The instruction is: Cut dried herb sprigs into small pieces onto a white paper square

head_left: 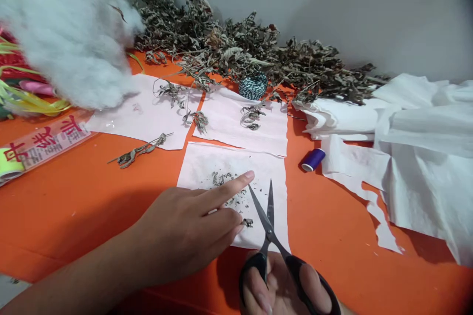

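My left hand (pixel 185 226) hovers over a white cloth square (pixel 275 167), index finger stretched out and the other fingers curled. From those curled fingers a small dried leaf (pixel 247 223) pokes out. Black-handled scissors (pixel 269 234) are in my right hand (pixel 271 280), fingers and thumb through the loops. Their blades stand apart, pointing away from me, just right of my left fingertips. Crushed leaf bits (pixel 223 178) lie scattered on the cloth, partly hidden by my left hand.
Dried plant stalks (pixel 221 39) line the wall, with a ball of dark twine (pixel 253 85) before them. White stuffing (pixel 74 39) sits at left. Leaf sprigs lie on two more cloth squares (pixel 229 113). Purple thread (pixel 313 160) and white cloth (pixel 421 157) are at right.
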### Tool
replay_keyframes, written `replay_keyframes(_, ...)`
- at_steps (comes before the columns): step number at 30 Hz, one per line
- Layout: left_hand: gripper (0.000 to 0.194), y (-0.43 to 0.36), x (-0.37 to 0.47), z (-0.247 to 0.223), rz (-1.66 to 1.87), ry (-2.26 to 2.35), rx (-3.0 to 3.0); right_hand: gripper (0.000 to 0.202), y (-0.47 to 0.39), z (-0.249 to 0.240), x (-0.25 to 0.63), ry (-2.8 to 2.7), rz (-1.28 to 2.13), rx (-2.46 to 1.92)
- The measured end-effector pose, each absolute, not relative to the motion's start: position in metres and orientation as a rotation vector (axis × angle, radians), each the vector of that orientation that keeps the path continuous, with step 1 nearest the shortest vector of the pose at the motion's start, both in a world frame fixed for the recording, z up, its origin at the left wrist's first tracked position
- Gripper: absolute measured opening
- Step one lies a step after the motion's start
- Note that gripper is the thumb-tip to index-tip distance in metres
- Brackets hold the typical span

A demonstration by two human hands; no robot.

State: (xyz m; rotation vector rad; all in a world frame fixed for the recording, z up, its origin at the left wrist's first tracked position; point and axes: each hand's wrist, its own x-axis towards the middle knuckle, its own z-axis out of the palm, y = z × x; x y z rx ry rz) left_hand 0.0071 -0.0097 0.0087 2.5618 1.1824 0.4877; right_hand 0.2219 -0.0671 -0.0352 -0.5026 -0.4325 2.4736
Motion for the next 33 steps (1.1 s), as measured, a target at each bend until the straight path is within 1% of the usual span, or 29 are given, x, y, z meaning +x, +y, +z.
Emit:
replay_keyframes(3, 0.017, -0.01, 0.006, 0.009, 0.535, 1.165, 2.544, 0.061, -0.066, -0.034, 0.222, -0.463, 2.481, -0.519)
replay_keyframes(8, 0.009, -0.01, 0.005, 0.007, 0.658, 1.096, 2.545, 0.062, -0.062, -0.031, 0.223, -0.506, 2.518, -0.562)
replay_keyframes(12, 0.009, -0.011, 0.005, 0.006, 0.614, 1.122, 2.542, 0.061, -0.06, -0.033, 0.224, -0.558, 2.526, -0.545)
replay_keyframes(14, 0.007, -0.011, 0.006, 0.006, 0.635, 1.147, 2.521, 0.062, -0.059, -0.033, 0.226, -0.679, 2.498, -0.621)
replay_keyframes(17, 0.004, -0.012, 0.005, 0.006, 0.777, 1.164, 2.461, 0.067, -0.053, -0.027, 0.238, -1.108, 2.387, -0.855)
replay_keyframes(18, 0.005, -0.013, 0.005, 0.007, 0.826, 1.181, 2.434, 0.067, -0.05, -0.023, 0.244, -1.304, 2.243, -1.014)
replay_keyframes(19, 0.006, -0.013, 0.004, 0.007, 0.854, 1.184, 2.409, 0.061, -0.045, -0.018, 0.25, -1.364, 2.159, -1.094)
replay_keyframes(21, 0.008, -0.013, 0.003, 0.007, 0.888, 1.208, 2.371, 0.04, -0.036, -0.007, 0.263, -1.449, 2.012, -1.223)
replay_keyframes(22, 0.009, -0.012, 0.003, 0.008, 0.9, 1.221, 2.355, 0.031, -0.032, -0.003, 0.268, -1.645, 1.745, -1.406)
replay_keyframes(24, 0.01, -0.012, 0.003, 0.008, 0.936, 1.25, 2.323, 0.021, -0.026, 0.001, 0.276, -2.025, 1.248, -1.572)
replay_keyframes(26, 0.011, -0.012, 0.003, 0.009, 0.963, 1.254, 2.301, 0.018, -0.023, -0.001, 0.279, -2.217, 0.748, -1.668)
replay_keyframes(28, 0.01, -0.012, 0.004, 0.01, 0.989, 1.226, 2.297, 0.021, -0.023, -0.006, 0.278, -2.294, 0.351, -1.763)
replay_keyframes(30, 0.011, -0.013, 0.005, 0.011, 1.016, 1.207, 2.297, 0.024, -0.022, -0.011, 0.276, -2.322, 0.122, -1.823)
replay_keyframes(33, 0.015, -0.013, 0.006, 0.01, 1.051, 1.256, 2.245, 0.023, -0.021, -0.016, 0.275, -2.352, -0.054, -1.73)
